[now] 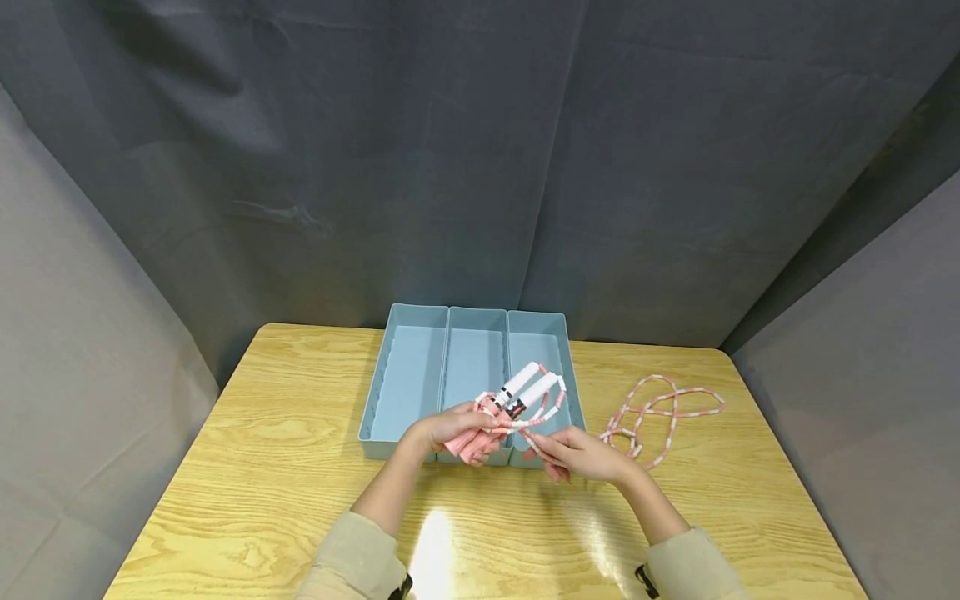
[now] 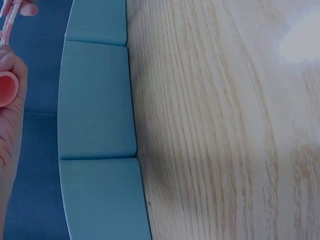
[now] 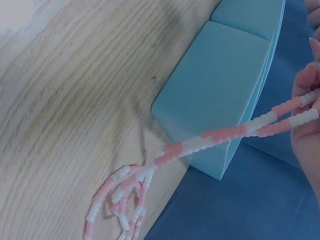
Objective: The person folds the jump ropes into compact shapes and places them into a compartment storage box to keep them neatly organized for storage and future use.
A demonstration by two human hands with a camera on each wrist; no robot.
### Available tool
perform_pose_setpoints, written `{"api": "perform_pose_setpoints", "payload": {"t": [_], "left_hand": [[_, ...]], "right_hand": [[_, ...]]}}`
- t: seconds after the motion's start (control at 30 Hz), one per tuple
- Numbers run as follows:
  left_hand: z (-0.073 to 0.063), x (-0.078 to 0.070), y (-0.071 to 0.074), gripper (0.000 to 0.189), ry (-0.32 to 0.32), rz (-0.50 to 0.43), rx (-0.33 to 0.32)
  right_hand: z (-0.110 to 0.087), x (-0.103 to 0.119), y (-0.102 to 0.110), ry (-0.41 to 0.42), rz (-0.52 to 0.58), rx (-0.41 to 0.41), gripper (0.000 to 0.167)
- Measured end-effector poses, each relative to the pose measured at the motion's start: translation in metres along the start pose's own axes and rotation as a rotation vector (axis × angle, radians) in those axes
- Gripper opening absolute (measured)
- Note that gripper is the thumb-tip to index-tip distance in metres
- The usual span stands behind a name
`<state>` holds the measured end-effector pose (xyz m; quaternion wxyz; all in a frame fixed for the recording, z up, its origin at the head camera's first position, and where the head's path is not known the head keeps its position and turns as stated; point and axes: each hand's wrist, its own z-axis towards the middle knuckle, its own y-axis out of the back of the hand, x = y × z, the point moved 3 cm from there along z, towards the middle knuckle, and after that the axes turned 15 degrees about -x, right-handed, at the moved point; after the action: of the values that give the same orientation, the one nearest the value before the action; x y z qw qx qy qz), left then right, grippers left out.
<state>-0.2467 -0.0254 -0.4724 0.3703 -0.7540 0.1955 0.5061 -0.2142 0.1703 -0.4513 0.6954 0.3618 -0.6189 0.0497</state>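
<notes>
Over the front of a blue-grey tray [image 1: 378, 450], my left hand [image 1: 450, 427] grips both pink-and-white handles of a beaded jump rope [image 1: 671, 393] side by side. The white ends point up and to the right; the pink ends stick out below the fingers. In the left wrist view a round, hollow pink handle end [image 2: 7, 89] shows beside the thumb. My right hand [image 1: 583, 454] pinches the rope close to the left hand, where a loop of beads curves around the white ends. From the right hand, two pink-and-white strands [image 3: 225, 134] run down to the table.
The tray has three long compartments and stands at the back middle of the wooden table [image 1: 247, 500]. Loose loops of the rope lie on the table to its right. A dark curtain [image 1: 375, 167] hangs behind, with light grey panels [image 1: 82, 333] at both sides.
</notes>
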Motion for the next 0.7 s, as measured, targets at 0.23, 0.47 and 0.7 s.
{"api": "perform_pose_setpoints", "payload": {"t": [0.23,0.47,0.7], "left_hand": [[-0.006,-0.008,-0.003,0.019,-0.028,0.009,-0.018],[-0.006,-0.008,0.001,0.018,-0.054,0.019,-0.045],[-0.004,-0.007,0.009,0.019,-0.082,0.017,-0.053]], "right_hand": [[-0.001,0.012,0.002,0.040,0.006,0.022,0.036],[-0.001,0.008,0.003,0.082,0.041,0.041,0.033],[-0.003,0.005,0.006,0.035,0.059,0.032,0.028]]}}
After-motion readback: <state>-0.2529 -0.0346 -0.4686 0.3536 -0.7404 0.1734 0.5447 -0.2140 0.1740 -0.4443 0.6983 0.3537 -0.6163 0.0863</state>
